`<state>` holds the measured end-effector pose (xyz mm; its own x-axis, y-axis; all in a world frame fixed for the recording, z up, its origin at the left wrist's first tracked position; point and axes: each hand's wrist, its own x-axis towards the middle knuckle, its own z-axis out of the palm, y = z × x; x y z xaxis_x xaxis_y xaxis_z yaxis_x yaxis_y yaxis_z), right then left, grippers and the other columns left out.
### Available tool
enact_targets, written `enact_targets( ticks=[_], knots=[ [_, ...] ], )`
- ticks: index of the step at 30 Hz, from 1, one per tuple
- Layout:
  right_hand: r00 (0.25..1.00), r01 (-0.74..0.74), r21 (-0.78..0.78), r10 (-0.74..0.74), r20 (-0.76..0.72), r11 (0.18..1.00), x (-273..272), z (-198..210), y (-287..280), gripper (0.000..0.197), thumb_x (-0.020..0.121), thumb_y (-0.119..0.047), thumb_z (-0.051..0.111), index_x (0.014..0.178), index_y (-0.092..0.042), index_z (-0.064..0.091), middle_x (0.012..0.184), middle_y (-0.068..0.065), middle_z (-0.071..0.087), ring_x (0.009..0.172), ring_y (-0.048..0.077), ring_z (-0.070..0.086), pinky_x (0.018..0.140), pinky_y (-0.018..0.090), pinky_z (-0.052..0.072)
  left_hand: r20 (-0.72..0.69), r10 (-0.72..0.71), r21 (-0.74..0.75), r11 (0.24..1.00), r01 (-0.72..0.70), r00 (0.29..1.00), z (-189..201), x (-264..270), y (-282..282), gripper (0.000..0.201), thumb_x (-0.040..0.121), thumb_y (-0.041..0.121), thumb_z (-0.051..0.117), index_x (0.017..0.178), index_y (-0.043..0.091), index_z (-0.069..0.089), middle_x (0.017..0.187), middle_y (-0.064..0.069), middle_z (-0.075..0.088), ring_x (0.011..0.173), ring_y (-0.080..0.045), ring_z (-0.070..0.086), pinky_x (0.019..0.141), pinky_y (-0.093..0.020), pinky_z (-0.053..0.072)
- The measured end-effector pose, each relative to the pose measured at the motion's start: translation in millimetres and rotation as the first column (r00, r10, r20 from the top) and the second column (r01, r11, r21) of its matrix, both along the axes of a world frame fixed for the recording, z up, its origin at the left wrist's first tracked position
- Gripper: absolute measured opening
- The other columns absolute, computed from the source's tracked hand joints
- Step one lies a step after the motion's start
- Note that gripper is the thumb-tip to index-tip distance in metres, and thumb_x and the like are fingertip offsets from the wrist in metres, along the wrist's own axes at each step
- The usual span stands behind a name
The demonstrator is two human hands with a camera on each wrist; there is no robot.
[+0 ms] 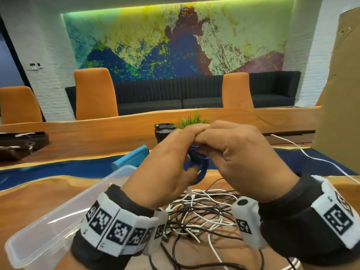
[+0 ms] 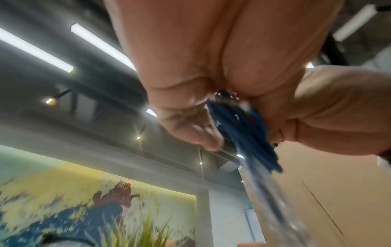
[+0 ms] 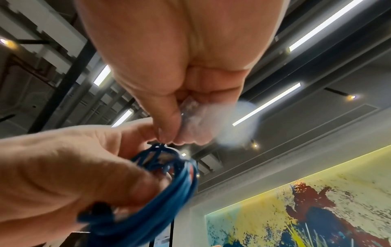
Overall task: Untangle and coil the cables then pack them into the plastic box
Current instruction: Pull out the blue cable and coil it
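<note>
Both hands are raised above the table and meet around a coiled blue cable. My left hand grips the coil, whose loops show between the fingers in the left wrist view. My right hand pinches the top of the blue cable and holds its clear plug against the fingers. Below the hands a tangle of black and white cables lies on the table. The clear plastic box stands at the lower left, partly behind my left wrist.
A light blue lid-like piece lies beyond the box. A black container and a green plant stand behind the hands. A white cable trails off right, by a cardboard panel. Dark cases sit at far left.
</note>
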<state>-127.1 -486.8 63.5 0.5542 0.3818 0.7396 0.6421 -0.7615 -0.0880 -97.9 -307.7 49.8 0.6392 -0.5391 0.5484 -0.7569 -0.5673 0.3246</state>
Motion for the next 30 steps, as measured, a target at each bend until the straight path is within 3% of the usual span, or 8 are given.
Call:
enact_targets(
  ticks=[3, 10, 16, 20, 23, 25, 27, 30],
  knots=[
    [0.999, -0.030, -0.010, 0.030, 0.030, 0.999, 1, 3, -5, 0.015, 0.087, -0.016, 0.059, 0.091, -0.016, 0.073, 0.087, -0.002, 0.065, 0.077, 0.016, 0.061, 0.062, 0.039, 0.053, 0.123, 0.014, 0.011, 1.000, -0.016, 0.992, 2, -1, -3, 0.020, 0.089, 0.037, 0.060, 0.107, 0.028, 0.059, 0.089, 0.009, 0.064, 0.080, -0.010, 0.059, 0.071, -0.037, 0.051],
    [0.996, -0.028, 0.099, 0.019, 0.085, 0.995, 2, 11, -30, 0.010, 0.085, -0.020, 0.069, 0.090, -0.015, 0.076, 0.084, -0.004, 0.070, 0.077, 0.012, 0.064, 0.067, 0.036, 0.052, 0.060, -0.007, -0.038, 0.999, 0.009, 0.998, 6, 1, 6, 0.028, 0.094, 0.049, 0.051, 0.098, 0.026, 0.067, 0.076, 0.009, 0.066, 0.070, -0.010, 0.061, 0.062, -0.037, 0.050],
    [0.996, -0.054, 0.122, 0.045, 0.077, 0.991, 3, 8, -25, 0.008, 0.082, -0.019, 0.073, 0.088, -0.015, 0.077, 0.083, -0.007, 0.070, 0.077, 0.007, 0.064, 0.068, 0.030, 0.053, -0.160, -0.002, 0.070, 0.997, 0.014, 0.987, 7, -5, 6, 0.011, 0.090, 0.039, 0.066, 0.093, 0.029, 0.068, 0.073, 0.010, 0.066, 0.070, -0.005, 0.060, 0.058, -0.020, 0.045],
    [0.993, -0.103, 0.158, 0.090, 0.082, 0.982, 6, 4, -15, 0.007, 0.082, -0.015, 0.074, 0.088, -0.014, 0.077, 0.084, -0.006, 0.070, 0.079, 0.007, 0.065, 0.070, 0.030, 0.054, -0.074, 0.032, 0.092, 0.995, -0.025, 0.997, 2, -6, -4, 0.020, 0.089, 0.038, 0.065, 0.079, 0.022, 0.059, 0.065, 0.008, 0.059, 0.064, -0.009, 0.055, 0.054, -0.025, 0.042],
    [0.994, -0.102, 0.194, 0.091, 0.067, 0.976, 5, 6, -19, 0.008, 0.083, -0.016, 0.073, 0.090, -0.015, 0.077, 0.084, -0.007, 0.070, 0.080, 0.006, 0.065, 0.069, 0.030, 0.054, -0.048, -0.001, 0.062, 0.998, 0.004, 0.999, -1, -5, -6, 0.009, 0.095, 0.028, 0.058, 0.087, 0.023, 0.056, 0.074, 0.009, 0.063, 0.069, -0.007, 0.059, 0.064, -0.036, 0.051],
    [0.999, -0.050, 0.183, 0.048, 0.013, 0.982, 5, 6, -22, 0.009, 0.086, -0.020, 0.071, 0.092, -0.019, 0.077, 0.084, -0.009, 0.070, 0.079, 0.006, 0.064, 0.068, 0.031, 0.054, -0.120, -0.047, 0.042, 0.998, 0.052, 0.992, 1, -6, -5, 0.003, 0.097, 0.024, 0.055, 0.100, 0.026, 0.055, 0.079, 0.009, 0.067, 0.075, -0.006, 0.063, 0.066, -0.029, 0.053],
    [0.998, 0.005, 0.154, 0.005, -0.068, 0.988, 7, 4, -23, 0.013, 0.089, -0.026, 0.066, 0.096, -0.023, 0.077, 0.085, -0.011, 0.071, 0.080, 0.005, 0.063, 0.069, 0.032, 0.053, -0.189, -0.088, -0.015, 0.996, 0.087, 0.978, 4, -7, -2, 0.016, 0.099, 0.025, 0.053, 0.114, 0.028, 0.051, 0.079, 0.010, 0.069, 0.078, -0.002, 0.065, 0.066, -0.018, 0.051],
    [0.987, 0.006, 0.154, 0.019, -0.159, 0.988, 7, 4, -24, 0.015, 0.092, -0.026, 0.062, 0.099, -0.028, 0.075, 0.088, -0.013, 0.068, 0.086, 0.006, 0.062, 0.075, 0.031, 0.052, -0.165, -0.108, -0.085, 0.992, 0.095, 0.980, 9, -7, 3, 0.017, 0.099, 0.030, 0.052, 0.116, 0.031, 0.050, 0.079, 0.013, 0.070, 0.081, -0.004, 0.066, 0.069, -0.021, 0.050]
  ],
)
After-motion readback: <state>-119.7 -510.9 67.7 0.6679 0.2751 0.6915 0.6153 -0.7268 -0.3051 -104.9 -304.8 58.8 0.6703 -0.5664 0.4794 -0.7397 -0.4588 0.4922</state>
